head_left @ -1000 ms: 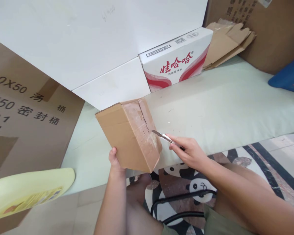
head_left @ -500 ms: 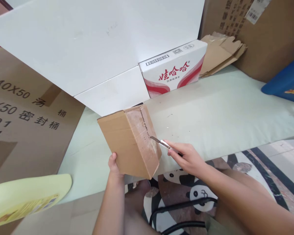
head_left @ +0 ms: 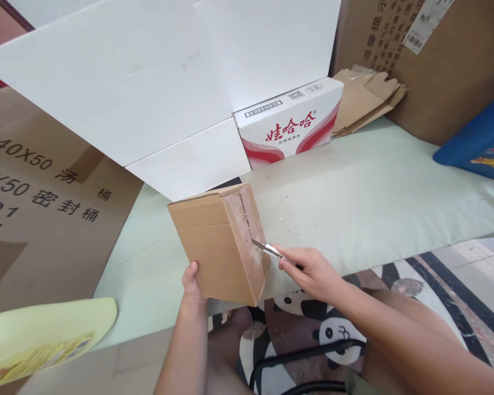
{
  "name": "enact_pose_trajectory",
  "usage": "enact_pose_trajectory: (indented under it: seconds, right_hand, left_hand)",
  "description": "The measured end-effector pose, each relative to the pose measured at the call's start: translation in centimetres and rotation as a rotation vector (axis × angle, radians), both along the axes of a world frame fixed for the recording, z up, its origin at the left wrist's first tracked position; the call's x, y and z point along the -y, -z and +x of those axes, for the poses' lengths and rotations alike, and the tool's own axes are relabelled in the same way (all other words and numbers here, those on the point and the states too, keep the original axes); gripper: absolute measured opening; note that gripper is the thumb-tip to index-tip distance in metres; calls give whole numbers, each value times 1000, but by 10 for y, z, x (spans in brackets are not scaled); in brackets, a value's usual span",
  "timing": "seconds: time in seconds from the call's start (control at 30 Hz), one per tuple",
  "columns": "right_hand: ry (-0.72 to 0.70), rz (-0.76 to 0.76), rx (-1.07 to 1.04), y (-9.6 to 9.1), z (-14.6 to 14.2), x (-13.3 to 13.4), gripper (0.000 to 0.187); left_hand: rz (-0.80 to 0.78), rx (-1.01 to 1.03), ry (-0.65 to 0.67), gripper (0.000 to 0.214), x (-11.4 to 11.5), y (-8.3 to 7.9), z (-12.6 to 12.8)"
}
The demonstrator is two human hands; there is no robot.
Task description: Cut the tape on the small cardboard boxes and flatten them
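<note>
A small brown cardboard box stands tilted near the front edge of the cloth-covered surface. My left hand grips its lower left side, thumb on the near face and the other fingers hidden behind. On the right-hand face, clear tape covers a seam with a ragged dark slit along its upper part. In my right hand, closed round the handle, is a knife with a thin metal blade. Its tip touches or nearly touches the taped seam at the lower end of the slit.
Behind stand large white boxes and a red-and-white carton. Big brown cartons flank both sides, with folded cardboard at right. A yellow bottle-like container and a blue container lie nearer. Pale green cloth covers the surface.
The knife tip has moved slightly down along the taped seam. The box has turned a little, so its taped face looks narrower. The view has shifted slightly.
</note>
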State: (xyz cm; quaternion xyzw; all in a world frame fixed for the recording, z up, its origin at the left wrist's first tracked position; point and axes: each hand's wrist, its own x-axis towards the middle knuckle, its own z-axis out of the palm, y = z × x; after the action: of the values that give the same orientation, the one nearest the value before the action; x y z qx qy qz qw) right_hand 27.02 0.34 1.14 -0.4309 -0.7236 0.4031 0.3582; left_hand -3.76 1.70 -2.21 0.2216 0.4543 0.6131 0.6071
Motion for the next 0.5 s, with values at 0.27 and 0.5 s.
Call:
enact_pose_trajectory:
  seconds: [0.27, 0.5]
  right_hand:
    - [-89, -55, 7, -7, 5, -1, 44]
    - [-42, -62, 68, -15, 11, -3, 44]
  left_hand:
    - [-59, 11, 84, 61, 3, -1, 8]
    - [-14, -1, -28, 46, -3, 2, 9]
